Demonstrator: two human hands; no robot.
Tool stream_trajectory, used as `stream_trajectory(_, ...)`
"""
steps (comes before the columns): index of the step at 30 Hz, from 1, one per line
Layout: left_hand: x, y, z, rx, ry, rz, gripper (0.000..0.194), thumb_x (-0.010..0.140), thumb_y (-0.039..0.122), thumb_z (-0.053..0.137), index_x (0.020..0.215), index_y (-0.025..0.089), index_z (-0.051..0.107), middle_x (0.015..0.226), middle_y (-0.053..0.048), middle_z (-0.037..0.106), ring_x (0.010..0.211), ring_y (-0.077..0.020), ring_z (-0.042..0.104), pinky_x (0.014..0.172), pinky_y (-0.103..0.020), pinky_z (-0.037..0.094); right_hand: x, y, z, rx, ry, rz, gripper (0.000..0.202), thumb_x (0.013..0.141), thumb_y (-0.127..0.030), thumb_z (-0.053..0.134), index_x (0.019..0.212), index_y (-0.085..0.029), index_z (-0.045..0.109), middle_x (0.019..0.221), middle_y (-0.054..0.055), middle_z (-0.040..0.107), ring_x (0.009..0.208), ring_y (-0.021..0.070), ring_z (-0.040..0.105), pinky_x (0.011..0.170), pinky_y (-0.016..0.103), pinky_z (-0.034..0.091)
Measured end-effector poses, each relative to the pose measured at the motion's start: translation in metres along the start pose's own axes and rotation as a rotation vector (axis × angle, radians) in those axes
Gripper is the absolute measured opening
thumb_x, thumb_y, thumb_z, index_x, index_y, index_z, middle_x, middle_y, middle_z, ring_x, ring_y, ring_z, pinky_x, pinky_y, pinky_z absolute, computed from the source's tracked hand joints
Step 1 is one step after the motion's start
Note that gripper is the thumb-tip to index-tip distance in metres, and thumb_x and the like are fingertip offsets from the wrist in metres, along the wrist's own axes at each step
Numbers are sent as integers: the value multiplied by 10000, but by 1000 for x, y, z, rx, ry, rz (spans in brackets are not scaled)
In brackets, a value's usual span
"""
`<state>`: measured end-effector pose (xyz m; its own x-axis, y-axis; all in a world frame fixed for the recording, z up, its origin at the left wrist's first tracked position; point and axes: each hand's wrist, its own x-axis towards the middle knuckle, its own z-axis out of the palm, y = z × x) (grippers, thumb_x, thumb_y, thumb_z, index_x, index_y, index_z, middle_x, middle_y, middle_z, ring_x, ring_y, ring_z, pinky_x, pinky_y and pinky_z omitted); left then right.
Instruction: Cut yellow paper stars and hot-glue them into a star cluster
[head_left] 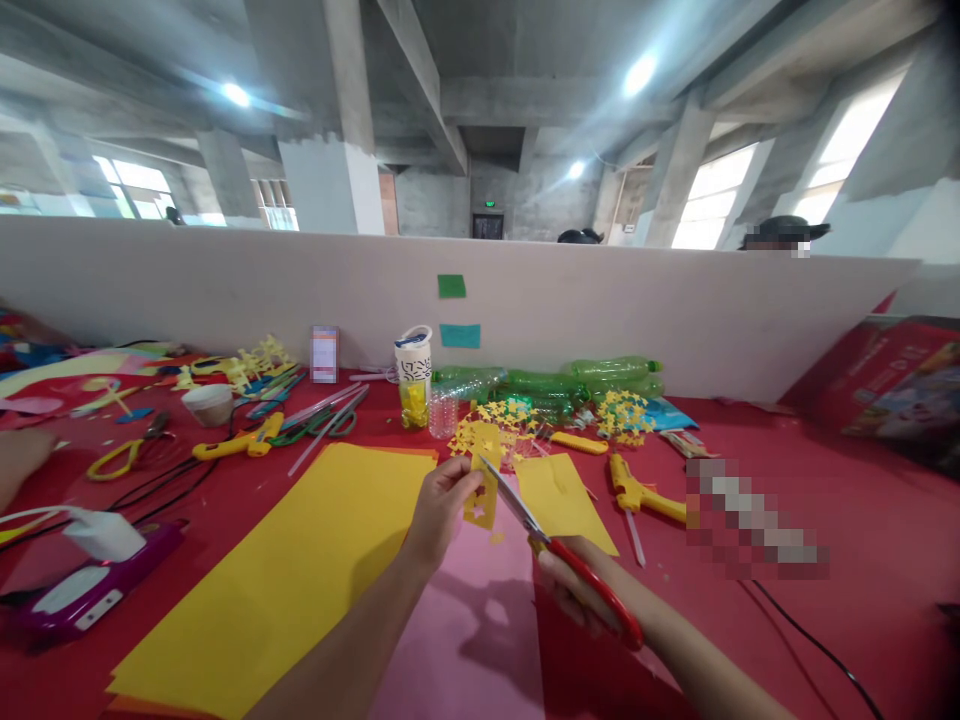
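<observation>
Between thumb and fingers, my left hand [439, 505] pinches a strip of yellow paper [486, 488] with star-shaped holes in it. My right hand [581, 582] is wrapped around red-handled scissors [592, 588], whose blades point up and left to the strip's edge. Whether the blades touch the paper I cannot tell. Below both hands lies a pink sheet [465, 630]. A stack of large yellow sheets [292, 570] is at the left, and a smaller yellow sheet [562, 495] lies behind the scissors. Small yellow paper stars [480, 412] are heaped beyond the strip.
Green plastic bottles [540, 382] lie along the white partition [600, 300], near a patterned cup [412, 375]. Yellow glue guns [637, 492] sit on both sides. A purple power strip [97, 590] is at left, with another person's hand [22, 460] beyond it.
</observation>
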<state>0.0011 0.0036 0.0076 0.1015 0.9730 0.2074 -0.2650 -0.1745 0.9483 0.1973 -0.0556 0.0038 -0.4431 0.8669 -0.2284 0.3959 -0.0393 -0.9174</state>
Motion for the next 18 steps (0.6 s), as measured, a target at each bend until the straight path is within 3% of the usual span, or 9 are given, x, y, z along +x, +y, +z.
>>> stream_trajectory(18, -2, 3, 1, 12, -1, 13, 191, 724, 271, 570, 580, 153, 525, 566, 31, 463, 550, -90, 417, 556, -212, 331, -1, -1, 1, 17, -34, -63, 491, 839, -577, 341, 576, -169, 416, 386, -66, 404, 295, 41, 356, 356, 167, 281)
